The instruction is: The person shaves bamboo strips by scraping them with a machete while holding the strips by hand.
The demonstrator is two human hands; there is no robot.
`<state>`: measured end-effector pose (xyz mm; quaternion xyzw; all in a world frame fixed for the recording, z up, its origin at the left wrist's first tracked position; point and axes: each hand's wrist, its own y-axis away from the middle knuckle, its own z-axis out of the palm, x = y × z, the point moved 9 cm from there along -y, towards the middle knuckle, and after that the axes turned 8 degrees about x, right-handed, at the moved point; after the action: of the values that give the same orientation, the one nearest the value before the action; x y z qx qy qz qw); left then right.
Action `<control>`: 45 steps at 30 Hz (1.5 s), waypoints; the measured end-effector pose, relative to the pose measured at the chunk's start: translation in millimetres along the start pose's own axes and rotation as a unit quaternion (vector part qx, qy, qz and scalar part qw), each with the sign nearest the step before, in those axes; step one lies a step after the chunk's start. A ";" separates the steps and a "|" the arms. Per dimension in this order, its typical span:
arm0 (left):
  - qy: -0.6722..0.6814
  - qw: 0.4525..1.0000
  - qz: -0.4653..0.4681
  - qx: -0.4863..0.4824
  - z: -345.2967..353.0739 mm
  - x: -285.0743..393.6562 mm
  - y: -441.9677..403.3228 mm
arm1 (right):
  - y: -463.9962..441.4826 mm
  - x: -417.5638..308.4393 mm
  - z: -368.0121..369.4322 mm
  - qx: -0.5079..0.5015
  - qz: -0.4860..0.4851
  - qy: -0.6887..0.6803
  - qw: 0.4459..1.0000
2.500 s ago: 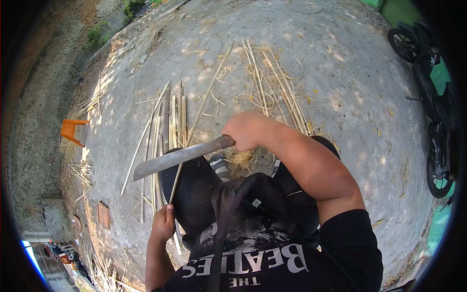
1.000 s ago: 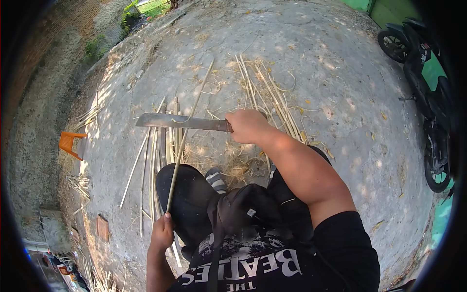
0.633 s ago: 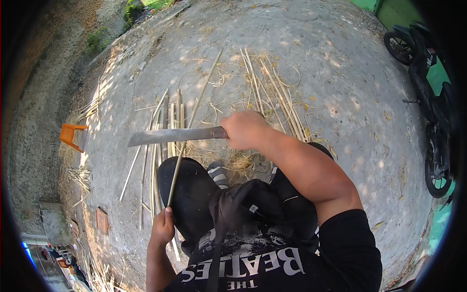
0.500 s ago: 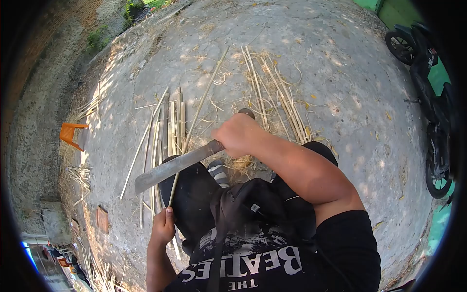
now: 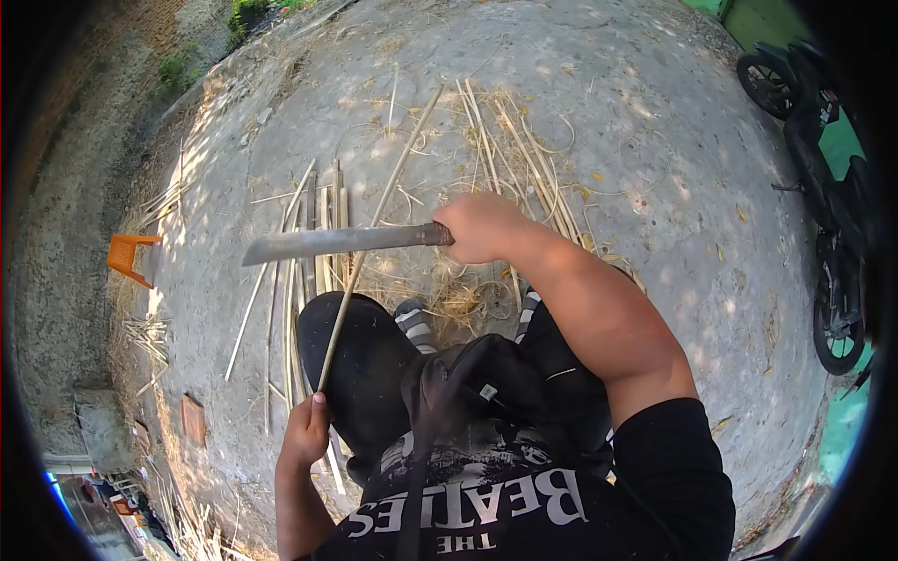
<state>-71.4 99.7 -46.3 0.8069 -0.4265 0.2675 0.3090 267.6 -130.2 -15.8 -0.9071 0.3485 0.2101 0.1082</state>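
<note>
My right hand (image 5: 484,227) is wrapped around the handle of a machete (image 5: 337,244), whose broad blade points left and lies across a long bamboo strip (image 5: 396,175). I cannot tell whether blade and strip touch. The near end of that strip is pinched in my left hand (image 5: 306,428), beside my left knee. From there it slants forward and away over the concrete. Several pale bamboo strips (image 5: 339,201) lie on the ground under and beyond the blade, partly hidden by it and by my left leg.
More bamboo strips (image 5: 538,164) lie ahead on the right, with curly shavings (image 5: 458,301) between my feet. At the far left stands an orange plastic stool (image 5: 131,259) near a wall. A brick (image 5: 193,420) lies on the left. A black motorcycle (image 5: 817,178) is parked along the right edge.
The machete has moved forward along the strip, away from my body, and its blade has turned from slanting to nearly level. My left hand still holds the strip's near end.
</note>
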 end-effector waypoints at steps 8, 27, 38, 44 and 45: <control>0.041 0.999 -0.032 0.004 -1.6 -15.8 3.5 | -20.4 47.3 -10.3 0.022 0.017 0.002 1.000; 0.054 0.997 -0.048 -0.022 -3.8 -26.9 2.3 | -10.0 24.9 -9.9 -0.060 -0.042 0.003 0.997; 0.030 0.997 -0.063 -0.021 -4.2 -22.1 1.3 | -3.0 107.6 -44.9 0.057 0.225 -0.092 0.968; 0.076 0.991 -0.090 -0.063 -2.1 -29.5 -1.8 | 2.3 -2.7 -13.8 -0.017 -0.053 0.040 0.998; 0.092 0.988 -0.098 -0.074 -1.4 -31.1 -3.3 | 3.9 -17.9 -12.9 -0.029 -0.077 0.053 0.995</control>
<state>-84.2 118.5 -67.9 0.7916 -0.3334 0.2768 0.4307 256.9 -127.0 3.6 -0.9439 0.2764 0.1625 0.0791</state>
